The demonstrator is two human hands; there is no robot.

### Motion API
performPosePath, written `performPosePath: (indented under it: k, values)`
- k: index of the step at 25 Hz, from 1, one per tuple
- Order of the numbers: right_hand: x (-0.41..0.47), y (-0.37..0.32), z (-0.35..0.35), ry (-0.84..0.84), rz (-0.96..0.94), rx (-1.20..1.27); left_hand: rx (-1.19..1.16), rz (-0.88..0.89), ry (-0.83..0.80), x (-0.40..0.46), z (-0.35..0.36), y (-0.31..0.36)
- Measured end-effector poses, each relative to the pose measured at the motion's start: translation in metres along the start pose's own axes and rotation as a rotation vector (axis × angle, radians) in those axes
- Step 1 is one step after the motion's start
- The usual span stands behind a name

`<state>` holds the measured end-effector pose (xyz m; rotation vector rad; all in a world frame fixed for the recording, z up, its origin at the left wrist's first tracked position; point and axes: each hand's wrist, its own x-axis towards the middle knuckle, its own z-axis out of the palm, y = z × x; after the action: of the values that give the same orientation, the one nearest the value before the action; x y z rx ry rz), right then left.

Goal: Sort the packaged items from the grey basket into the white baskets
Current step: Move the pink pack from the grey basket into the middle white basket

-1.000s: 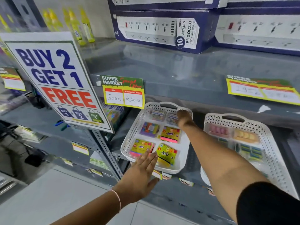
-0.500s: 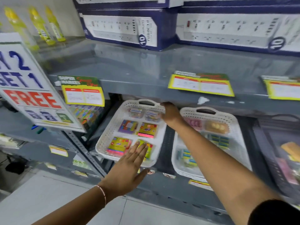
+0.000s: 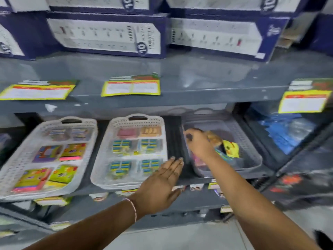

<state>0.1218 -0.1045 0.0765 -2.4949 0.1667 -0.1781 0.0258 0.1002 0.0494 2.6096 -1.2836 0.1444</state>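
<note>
Across swings the right hand (image 3: 199, 144), off the rim of the white baskets where it sat half a second ago and now down inside the grey basket (image 3: 252, 152) on the right of the shelf; the view has panned right with it, and the big promotional sign has dropped out of sight. Fingers are curled in a loose pinch over the pile, but the blur hides whether they actually grip anything — cannot tell.

Packaged items in the grey basket look jumbled: a yellow packet (image 3: 230, 147) tilted just right of the right hand, something orange behind the knuckles, a pink pack partly under the wrist. All small, glossy, smeared by motion.

Left hand (image 3: 162, 184) hovers flat and open, fingers together and stretched forward, fingertips over the near right corner of the middle white basket (image 3: 134, 121) and the dark gap beside it. It holds nothing.

That middle basket carries neat rows: blue-and-yellow packs (image 3: 122, 147) in four spots, a pink pack and an orange one at the back. Left white basket (image 3: 23, 159) holds colourful yellow, purple and pink packets, well apart from both hands. Boxed power strips (image 3: 106, 35) sit on the shelf above.
</note>
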Motion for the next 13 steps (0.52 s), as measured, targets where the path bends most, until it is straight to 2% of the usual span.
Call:
performPosePath:
  k: [3, 7, 9, 13]
  values:
    - [-0.008, 0.053, -0.023, -0.09, 0.163, -0.083, 0.045, 0.035, -0.041, 0.039, 0.026, 0.035]
    - [-0.022, 0.069, -0.025, -0.228, 0.317, -0.09, 0.069, -0.005, -0.117, 0.058, 0.051, 0.06]
    - [-0.026, 0.06, -0.015, -0.267, 0.305, -0.154, 0.06, -0.027, -0.128, 0.058, 0.055, 0.061]
    - [-0.021, 0.046, -0.006, -0.238, 0.286, -0.295, 0.041, -0.017, -0.131, 0.059, 0.051, 0.059]
